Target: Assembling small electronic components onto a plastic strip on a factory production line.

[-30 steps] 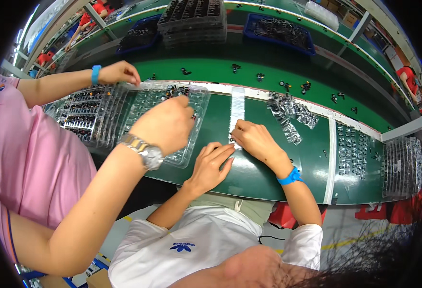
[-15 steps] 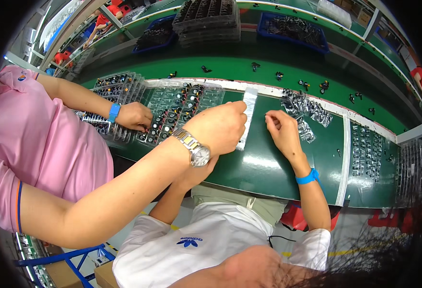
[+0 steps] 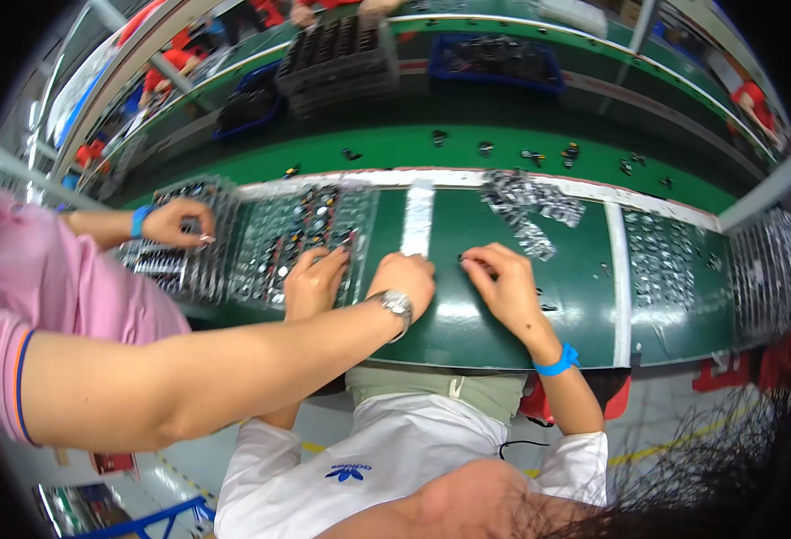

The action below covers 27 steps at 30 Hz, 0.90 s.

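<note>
My left hand (image 3: 313,283) reaches past a co-worker's forearm to a clear plastic tray (image 3: 370,202) holding rows of small black, red and white parts (image 3: 319,211). Its fingers are bent at the tray's right side; what they pinch, if anything, I cannot make out. Above the green worktable (image 3: 467,332), my right hand (image 3: 508,292), with a blue wristband, pinches a small black part (image 3: 462,258). Between my hands is the co-worker's closed hand (image 3: 406,277) with a wristwatch, at the near end of a silvery strip (image 3: 419,216). Whether it holds anything is hidden.
The co-worker's other hand (image 3: 178,223) is over stacked clear trays (image 3: 207,269). Small silvery packets (image 3: 530,207) lie beyond my right hand. Rows of small parts (image 3: 661,260) and upright trays (image 3: 764,278) stand at right. A green conveyor (image 3: 386,148) carries scattered parts.
My left hand has gone left from beneath the co-worker's arm to the tray. The co-worker's watch hand has come nearer; their other hand has lifted off the tray leftward. The view has shifted.
</note>
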### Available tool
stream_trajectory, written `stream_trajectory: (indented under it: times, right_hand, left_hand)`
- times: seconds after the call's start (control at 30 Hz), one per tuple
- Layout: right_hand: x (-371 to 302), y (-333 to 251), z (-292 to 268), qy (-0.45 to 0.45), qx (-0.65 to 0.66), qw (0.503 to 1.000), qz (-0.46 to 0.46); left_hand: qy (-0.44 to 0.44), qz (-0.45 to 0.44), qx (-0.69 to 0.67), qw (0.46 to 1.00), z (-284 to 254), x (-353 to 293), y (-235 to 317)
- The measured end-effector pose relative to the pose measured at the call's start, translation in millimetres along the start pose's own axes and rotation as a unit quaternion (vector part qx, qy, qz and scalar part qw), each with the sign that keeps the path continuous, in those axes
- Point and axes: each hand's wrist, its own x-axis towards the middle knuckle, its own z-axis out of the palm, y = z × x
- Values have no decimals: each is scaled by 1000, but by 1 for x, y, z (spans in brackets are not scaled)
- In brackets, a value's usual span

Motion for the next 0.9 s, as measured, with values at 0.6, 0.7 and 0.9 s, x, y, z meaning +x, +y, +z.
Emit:
stream_trajectory:
  times: [0.6, 0.7, 0.9]
  right_hand:
    - [-44, -9, -9, 70, 71, 993, -62]
    - [-54, -9, -15, 77, 36, 994, -72]
    - [-58, -3, -17, 100, -41, 984, -143]
  left_hand:
    - [41, 147, 2, 988, 33, 15, -8]
    - [57, 162, 27, 985, 33, 11, -2]
    - [-51, 231, 263, 935, -29, -1, 32]
